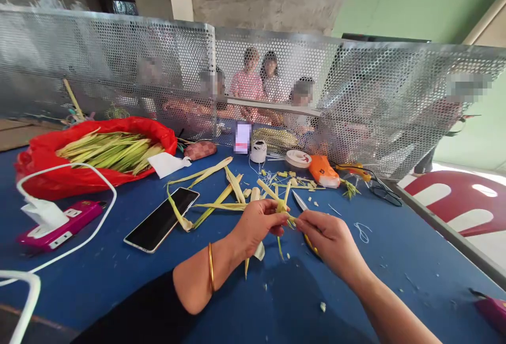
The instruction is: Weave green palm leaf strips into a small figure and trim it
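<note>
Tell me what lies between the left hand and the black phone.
Leaf strips on the blue tabletop lie between left hand and phone; one overlaps the phone's edge. Head view.

Fingers of the left hand [258, 222] cover part of a small pale-green piece of folded leaf strips [282, 207], its exact folds too small to make out, while the right hand [327, 232] hides the middle of yellow-handled metal scissors [299, 200]. Pixelated blocks mask several people's heads [302, 90] behind a perforated silver metal screen [98, 51]; the upright phone with a pale lit display [242, 138] is unreadable. The lower edge crops a black sleeve [138, 310] and the bare right forearm [395, 302], the left edge a thick white cable [35, 292], the right edge a magenta object [492, 310].
</note>
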Tool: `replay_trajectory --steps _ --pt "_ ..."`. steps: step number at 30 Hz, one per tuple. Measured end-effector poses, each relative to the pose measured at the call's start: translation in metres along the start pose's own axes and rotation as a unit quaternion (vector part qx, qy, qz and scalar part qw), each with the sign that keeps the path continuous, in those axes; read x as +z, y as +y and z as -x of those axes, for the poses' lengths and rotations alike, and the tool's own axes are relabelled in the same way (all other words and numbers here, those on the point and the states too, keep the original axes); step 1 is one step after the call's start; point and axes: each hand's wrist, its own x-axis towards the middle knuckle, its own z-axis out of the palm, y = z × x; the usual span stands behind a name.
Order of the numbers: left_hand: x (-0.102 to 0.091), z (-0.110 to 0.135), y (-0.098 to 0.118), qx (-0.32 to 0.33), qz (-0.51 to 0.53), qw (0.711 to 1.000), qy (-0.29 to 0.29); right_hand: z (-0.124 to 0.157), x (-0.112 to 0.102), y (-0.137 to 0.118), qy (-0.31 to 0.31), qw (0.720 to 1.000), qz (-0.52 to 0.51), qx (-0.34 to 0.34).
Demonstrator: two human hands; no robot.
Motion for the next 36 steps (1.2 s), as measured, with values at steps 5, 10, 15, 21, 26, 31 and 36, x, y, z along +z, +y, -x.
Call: replay_trajectory --steps 5,10,15,21,26,31,36 --pt "-0.002 -0.003 -0.001 0.002 0.017 1.000 0.023 0.001 -0.004 0.000 -0.008 0.999 -0.030 0.024" --pt "-0.008 -0.003 0.002 -0.040 -0.021 0.999 0.018 -0.009 -0.015 0.007 -0.084 0.989 -0.110 0.057" --pt "-0.005 0.003 0.006 -0.031 -0.084 0.993 -0.082 -0.016 -0.017 0.008 -0.050 0.947 -0.282 0.144" --pt "0.001 0.008 0.000 -0.042 -0.106 0.980 -0.161 -0.012 0.009 0.010 0.003 0.902 -0.399 0.164" --pt "0.003 0.010 0.000 -0.029 -0.140 0.976 -0.164 -0.014 0.021 0.016 0.058 0.889 -0.425 0.163" --pt "0.000 0.004 0.000 0.003 -0.058 0.998 -0.024 -0.018 0.021 0.023 0.138 0.866 -0.435 0.206" --pt "-0.006 -0.005 -0.002 0.033 0.054 0.997 0.046 -0.011 0.027 0.011 0.050 0.914 -0.365 0.170"
